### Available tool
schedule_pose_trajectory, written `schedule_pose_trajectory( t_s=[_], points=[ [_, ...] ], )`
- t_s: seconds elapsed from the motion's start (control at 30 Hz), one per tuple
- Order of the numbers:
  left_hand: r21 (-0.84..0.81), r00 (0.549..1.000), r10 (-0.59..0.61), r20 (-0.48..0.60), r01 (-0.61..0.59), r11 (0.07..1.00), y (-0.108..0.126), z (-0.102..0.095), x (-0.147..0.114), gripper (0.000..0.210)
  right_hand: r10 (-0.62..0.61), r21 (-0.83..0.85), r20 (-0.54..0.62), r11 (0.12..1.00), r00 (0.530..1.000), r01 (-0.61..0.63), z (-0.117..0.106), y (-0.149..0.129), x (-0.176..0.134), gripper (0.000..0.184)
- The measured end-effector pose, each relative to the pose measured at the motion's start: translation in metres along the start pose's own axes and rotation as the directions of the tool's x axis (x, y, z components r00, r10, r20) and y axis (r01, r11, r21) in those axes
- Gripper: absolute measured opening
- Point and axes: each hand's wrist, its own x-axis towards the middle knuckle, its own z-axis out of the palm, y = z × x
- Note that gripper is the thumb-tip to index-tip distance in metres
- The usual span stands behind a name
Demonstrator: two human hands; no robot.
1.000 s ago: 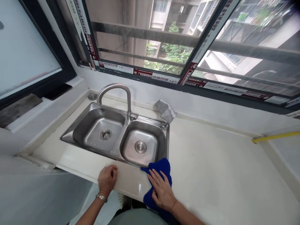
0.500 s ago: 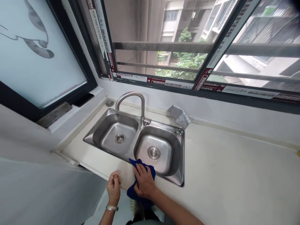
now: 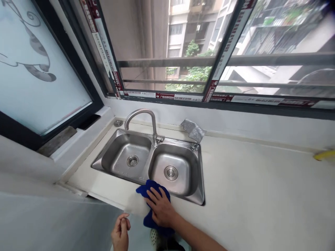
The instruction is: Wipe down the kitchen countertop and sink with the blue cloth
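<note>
Under my right hand [image 3: 162, 208] a dark blue cloth [image 3: 150, 188] is pressed to the counter at the front rim of the double sink [image 3: 115, 176]. The fingers lie across the cloth, and its lower end hangs over the counter's front edge. My left hand [image 3: 121, 228] is off to the left, just in front of that edge, with curled fingers and thumb drawn in. I see nothing in it. Both steel basins stand behind the cloth, each with a round drain. A curved faucet [image 3: 154, 127] rises from the back rim and points over the left basin.
Crumpled silvery wrap [image 3: 193, 130] lies behind the right basin. A round metal lid [image 3: 118, 123] sits at the back left corner. The pale countertop [image 3: 251, 188] runs on to the right, where something yellow [image 3: 324, 154] shows. A window frame [image 3: 183, 101] and an open frosted pane [image 3: 52, 87] border the counter.
My right hand and the cloth have shifted slightly left along the counter's front. My left hand has dropped lower, off the counter's edge. The view has turned a little to the right.
</note>
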Motion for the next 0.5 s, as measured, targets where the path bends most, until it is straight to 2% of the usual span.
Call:
schedule_pose_trajectory(
  t_s=[0.1, 0.17, 0.27, 0.33, 0.4, 0.43, 0.47, 0.5],
  points=[
    [-0.037, 0.995, 0.048, 0.082, -0.045, 0.998, 0.012, 0.018, 0.017, 0.045, -0.072, -0.006, 0.031, 0.997, 0.997, 0.073, -0.010, 0.015, -0.050, 0.074],
    [-0.040, 0.984, 0.079, 0.162, -0.073, 0.997, 0.018, 0.032, 0.028, 0.045, -0.047, -0.027, 0.009, 0.998, 0.999, 0.048, -0.018, 0.025, -0.087, 0.079],
    [-0.009, 0.943, 0.127, 0.308, -0.131, 0.991, 0.021, 0.055, 0.039, 0.044, 0.096, -0.098, -0.046, 0.990, 0.994, -0.100, -0.021, 0.039, -0.149, 0.082],
    [0.008, 0.899, 0.171, 0.403, -0.190, 0.982, 0.021, 0.072, 0.043, 0.041, 0.223, -0.167, -0.111, 0.957, 0.969, -0.239, -0.013, 0.049, -0.193, 0.080],
    [0.013, 0.845, 0.216, 0.489, -0.254, 0.967, 0.019, 0.088, 0.043, 0.037, 0.322, -0.235, -0.198, 0.902, 0.926, -0.363, 0.005, 0.057, -0.239, 0.074],
    [0.015, 0.821, 0.233, 0.522, -0.282, 0.959, 0.019, 0.095, 0.043, 0.036, 0.372, -0.257, -0.280, 0.859, 0.885, -0.442, 0.017, 0.060, -0.261, 0.070],
    [0.019, 0.800, 0.243, 0.548, -0.303, 0.953, 0.018, 0.101, 0.043, 0.034, 0.418, -0.263, -0.383, 0.806, 0.824, -0.531, 0.028, 0.062, -0.282, 0.066],
    [0.023, 0.787, 0.248, 0.565, -0.316, 0.949, 0.018, 0.105, 0.043, 0.033, 0.468, -0.246, -0.478, 0.741, 0.743, -0.625, 0.039, 0.063, -0.301, 0.064]
  ],
)
